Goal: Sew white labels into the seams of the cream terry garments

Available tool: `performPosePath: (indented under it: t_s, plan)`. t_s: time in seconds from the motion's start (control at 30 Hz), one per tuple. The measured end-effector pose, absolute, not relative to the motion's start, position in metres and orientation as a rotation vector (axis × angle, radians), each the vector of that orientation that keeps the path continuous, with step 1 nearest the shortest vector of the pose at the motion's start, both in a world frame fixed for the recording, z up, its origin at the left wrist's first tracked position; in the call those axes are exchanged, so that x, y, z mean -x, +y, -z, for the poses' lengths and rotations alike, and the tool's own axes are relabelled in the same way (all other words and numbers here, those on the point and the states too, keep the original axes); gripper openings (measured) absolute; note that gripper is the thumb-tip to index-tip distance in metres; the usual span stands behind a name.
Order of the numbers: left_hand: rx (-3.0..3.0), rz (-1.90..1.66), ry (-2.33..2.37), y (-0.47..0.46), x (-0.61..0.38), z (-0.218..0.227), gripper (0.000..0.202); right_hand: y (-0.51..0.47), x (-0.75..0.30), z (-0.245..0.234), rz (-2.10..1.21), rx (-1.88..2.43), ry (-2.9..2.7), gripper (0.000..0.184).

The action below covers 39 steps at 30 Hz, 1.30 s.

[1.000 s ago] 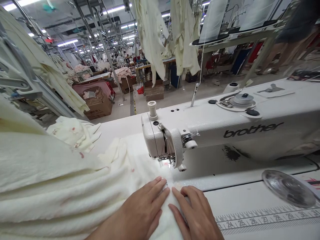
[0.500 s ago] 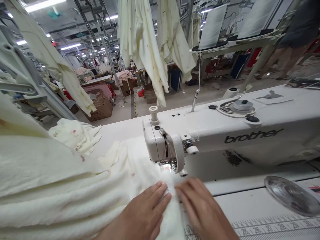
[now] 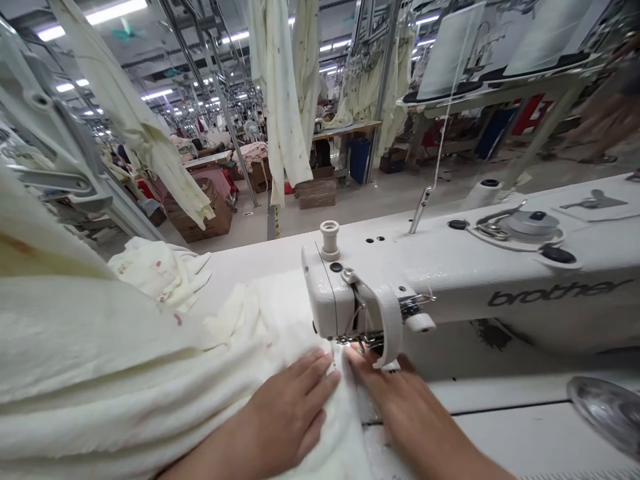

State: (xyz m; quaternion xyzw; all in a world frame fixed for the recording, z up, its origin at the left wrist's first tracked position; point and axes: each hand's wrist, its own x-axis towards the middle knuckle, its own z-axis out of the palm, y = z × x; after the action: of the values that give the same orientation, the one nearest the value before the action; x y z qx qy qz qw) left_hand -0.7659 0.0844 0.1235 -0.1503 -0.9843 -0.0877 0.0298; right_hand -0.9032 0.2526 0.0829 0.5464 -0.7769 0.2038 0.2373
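A white Brother sewing machine point(image 3: 450, 273) stands across the table, its needle head point(image 3: 360, 320) above cream fabric point(image 3: 125, 373) that lies bunched to the left. My left hand point(image 3: 290, 413) rests flat on the fabric just left of the needle, fingers stretched out. My right hand point(image 3: 395, 400) lies on the fabric's edge right under the presser foot, its fingertips partly hidden by the machine head and slightly blurred.
A second small heap of cream cloth point(image 3: 160, 273) lies at the table's far left. A shiny metal disc point(image 3: 605, 413) sits at the right of the table. Cream garments point(image 3: 280, 93) hang overhead; cardboard boxes point(image 3: 315, 192) and work tables stand on the floor beyond.
My right hand has slid forward from beside the left hand up to the presser foot. The left hand stays flat on the fabric. My view has shifted left and down.
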Motion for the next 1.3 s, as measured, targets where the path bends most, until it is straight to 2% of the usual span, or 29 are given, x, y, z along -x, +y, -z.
performPosePath:
  t_s: [0.27,0.6,0.73,1.0,1.3]
  plan:
    - [0.496,0.349,-3.036,0.076,0.767,-0.124,0.052,0.26,0.873,-0.076,-0.556,-1.501,-2.105,0.048]
    - [0.492,0.319,-3.075,0.071,0.772,-0.123,0.049,0.251,0.87,-0.058,-0.809,-1.404,-2.157,0.059]
    - [0.5,0.326,-3.051,0.071,0.773,-0.122,0.048,0.252,0.869,-0.064,-0.739,-1.427,-2.179,0.061]
    - [0.484,0.34,-3.027,0.069,0.772,-0.12,0.049,0.259,0.874,-0.073,-0.652,-1.475,-2.128,0.051]
    - [0.375,0.357,-3.099,0.066,0.782,-0.126,0.043,0.255,0.873,-0.072,-0.634,-1.415,-2.172,0.056]
